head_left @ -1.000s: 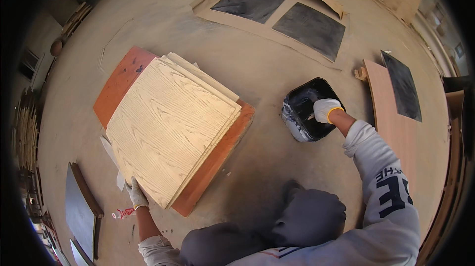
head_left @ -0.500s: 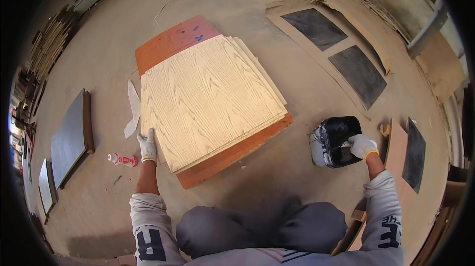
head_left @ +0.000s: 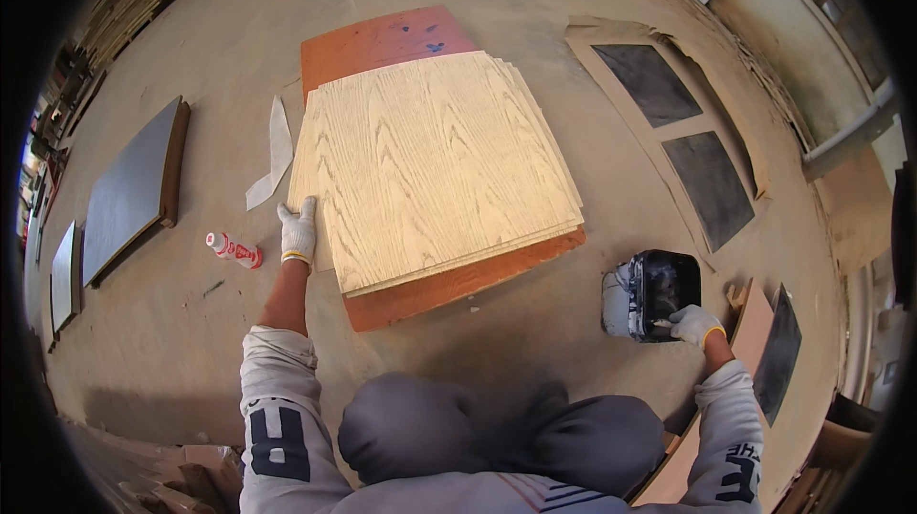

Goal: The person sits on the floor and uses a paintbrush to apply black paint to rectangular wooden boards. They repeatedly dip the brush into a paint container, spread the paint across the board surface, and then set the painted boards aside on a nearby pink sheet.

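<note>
A stack of pale wood-grain panels [head_left: 439,170] lies in front of me on a reddish-brown board [head_left: 382,46]. My left hand [head_left: 298,229], in a white knit glove, rests at the stack's near left edge, its thumb and fingers apart and touching the panels. To the right stands a square black bucket [head_left: 659,270] with whitish smears on its side and dark insides. Over its near right rim my right hand [head_left: 695,325], also gloved, is closed with the fingers reaching inside. What it grips is too hidden to make out.
A red-and-white bottle [head_left: 235,250] lies left of the stack, near a pale torn strip [head_left: 275,156]. Dark-topped boards [head_left: 138,189] stand further left. Black sheets [head_left: 709,184] lie on brown material at the right. Another black panel [head_left: 778,352] and a long board [head_left: 752,328] are beside the bucket.
The whole view has shifted and turned with my head. My right hand stays at the bucket and sits lower over its near rim. The left hand remains at the stack's left edge.
</note>
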Demonstrator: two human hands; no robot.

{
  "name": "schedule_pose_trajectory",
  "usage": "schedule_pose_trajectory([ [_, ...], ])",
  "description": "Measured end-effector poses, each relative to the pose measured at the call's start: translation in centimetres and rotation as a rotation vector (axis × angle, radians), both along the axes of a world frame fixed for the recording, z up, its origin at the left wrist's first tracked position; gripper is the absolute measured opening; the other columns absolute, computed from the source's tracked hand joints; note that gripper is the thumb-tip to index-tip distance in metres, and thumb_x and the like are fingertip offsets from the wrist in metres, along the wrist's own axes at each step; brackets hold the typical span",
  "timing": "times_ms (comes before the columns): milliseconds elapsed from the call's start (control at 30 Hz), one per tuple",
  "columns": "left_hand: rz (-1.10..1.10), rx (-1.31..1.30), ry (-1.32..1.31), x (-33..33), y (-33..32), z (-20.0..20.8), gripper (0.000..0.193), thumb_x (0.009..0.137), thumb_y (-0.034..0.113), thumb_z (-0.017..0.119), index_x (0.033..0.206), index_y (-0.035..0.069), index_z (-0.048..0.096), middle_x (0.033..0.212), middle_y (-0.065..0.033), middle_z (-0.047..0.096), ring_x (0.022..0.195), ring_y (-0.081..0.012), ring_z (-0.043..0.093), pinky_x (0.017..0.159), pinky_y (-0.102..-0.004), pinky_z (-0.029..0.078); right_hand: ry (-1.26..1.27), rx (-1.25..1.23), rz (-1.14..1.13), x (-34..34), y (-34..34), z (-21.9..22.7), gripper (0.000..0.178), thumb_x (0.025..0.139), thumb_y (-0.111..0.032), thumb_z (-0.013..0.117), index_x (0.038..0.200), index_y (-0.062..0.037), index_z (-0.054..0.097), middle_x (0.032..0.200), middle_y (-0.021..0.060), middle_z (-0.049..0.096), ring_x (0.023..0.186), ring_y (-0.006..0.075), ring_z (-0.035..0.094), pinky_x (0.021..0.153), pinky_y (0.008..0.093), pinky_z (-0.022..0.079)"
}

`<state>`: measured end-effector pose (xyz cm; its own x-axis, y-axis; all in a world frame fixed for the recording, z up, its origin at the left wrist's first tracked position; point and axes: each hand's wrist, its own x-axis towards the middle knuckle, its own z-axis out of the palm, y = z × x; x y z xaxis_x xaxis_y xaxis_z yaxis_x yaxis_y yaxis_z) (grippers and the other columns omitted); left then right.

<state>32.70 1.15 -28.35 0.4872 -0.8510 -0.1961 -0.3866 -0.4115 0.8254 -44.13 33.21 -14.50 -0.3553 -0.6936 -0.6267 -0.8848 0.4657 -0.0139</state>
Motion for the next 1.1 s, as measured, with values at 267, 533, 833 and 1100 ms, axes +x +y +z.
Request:
schedule_pose_trajectory([
  [267, -0.009, -0.019, -0.060, 0.2, -1.0, -1.5, 0.106, 0.098, 0.062, 0.069, 0.169, -0.001, 0.020, 0.151, -0.0292, 0.058, 0.139, -0.0417, 0.059, 0.116, -0.0430, 0.044, -0.500, -0.152, -0.677, 0.6, 3.5, 6.0, 0.038, 0.098, -0.019, 0.069, 0.132, -0.0042, 0.071, 0.073, 0.0074, 0.067, 0.048, 0.0150, 0.054, 0.043, 0.0305, 0.039],
  [533, -0.025, -0.106, 0.100, 1.4, -1.2, -3.0, 0.110, 0.099, 0.056, 0.073, 0.170, -0.002, 0.012, 0.147, -0.0235, 0.061, 0.125, -0.0296, 0.065, 0.105, -0.0392, 0.054, -1.066, -0.555, -1.088, -1.3, 10.3, 4.1, 0.045, 0.105, -0.029, 0.064, 0.143, -0.0055, 0.064, 0.083, 0.0101, 0.069, 0.047, 0.0142, 0.052, 0.042, 0.0263, 0.034],
  [833, -0.011, -0.019, -0.080, 1.6, -1.6, -1.7, 0.108, 0.097, 0.065, 0.069, 0.169, 0.000, 0.022, 0.156, -0.0307, 0.054, 0.143, -0.0424, 0.056, 0.117, -0.0442, 0.044, -1.440, -0.657, -1.190, 0.2, 11.7, -2.2, 0.037, 0.107, -0.031, 0.062, 0.138, -0.0116, 0.064, 0.081, 0.0087, 0.064, 0.042, 0.0124, 0.039, 0.040, 0.0263, 0.031],
  [1100, 0.008, 0.033, -0.043, -0.2, 0.8, 1.4, 0.104, 0.098, 0.063, 0.067, 0.170, 0.005, 0.019, 0.154, -0.0315, 0.055, 0.139, -0.0421, 0.059, 0.113, -0.0449, 0.048, -1.972, -0.705, -0.825, 6.7, 0.2, 3.9, 0.036, 0.116, -0.034, 0.041, 0.135, -0.0073, 0.056, 0.087, 0.0133, 0.061, 0.047, 0.0178, 0.048, 0.041, 0.0327, 0.040],
])
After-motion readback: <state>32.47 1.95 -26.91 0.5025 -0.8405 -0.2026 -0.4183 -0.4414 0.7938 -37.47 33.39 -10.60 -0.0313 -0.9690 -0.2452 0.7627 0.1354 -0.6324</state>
